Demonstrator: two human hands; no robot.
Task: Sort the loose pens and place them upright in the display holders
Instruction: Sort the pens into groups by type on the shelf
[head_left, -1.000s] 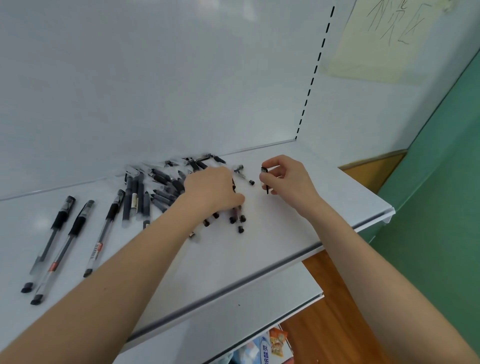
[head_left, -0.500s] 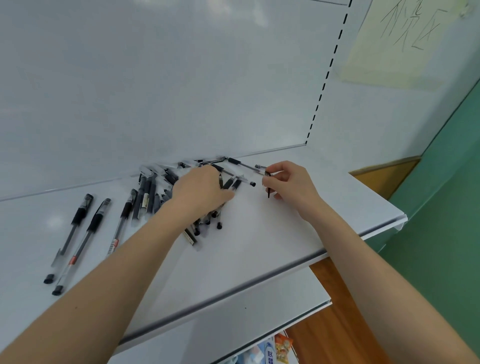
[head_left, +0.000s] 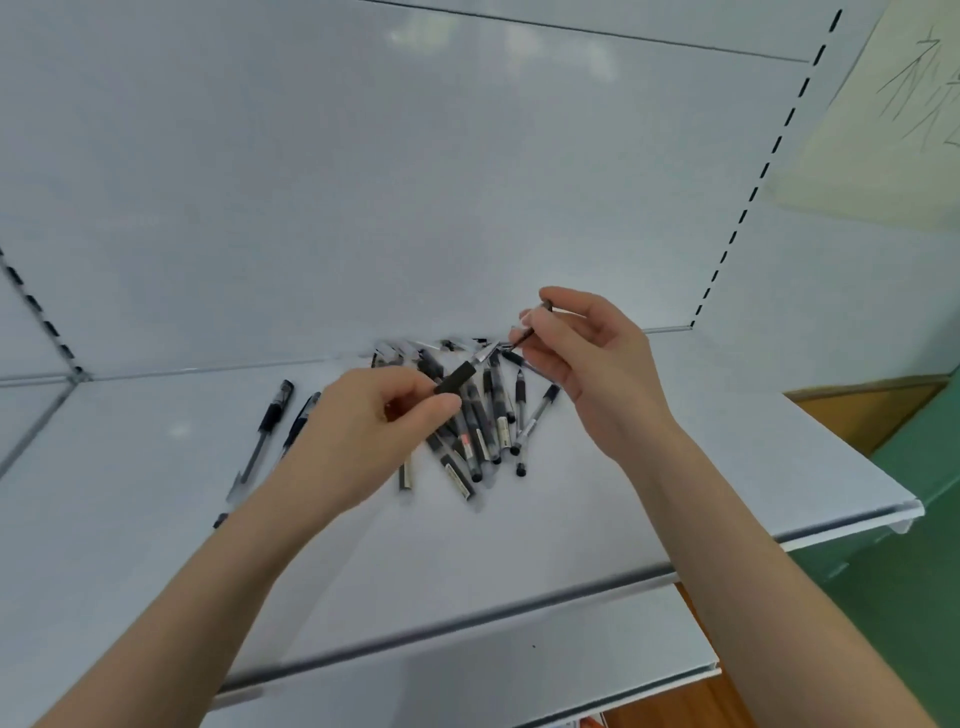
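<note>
A heap of several loose black-and-clear gel pens (head_left: 485, 421) lies on the white shelf (head_left: 675, 478), near its back wall. One pen (head_left: 457, 378) is lifted above the heap, tilted up to the right. My left hand (head_left: 384, 415) pinches its black grip end, and my right hand (head_left: 587, 364) pinches its upper end between thumb and fingers. Two more pens (head_left: 272, 421) lie apart to the left, partly hidden behind my left forearm. No display holder is in view.
The shelf's front edge (head_left: 779, 540) runs diagonally with a lower shelf (head_left: 467, 686) under it. A slotted upright (head_left: 753, 192) marks the right back corner. A paper sheet with handwriting (head_left: 893, 130) hangs at the far right, beside a green wall (head_left: 924, 571).
Both hands have risen off the shelf and now hold one pen between them above the heap. The camera has swung right, so the heap sits nearer the middle.
</note>
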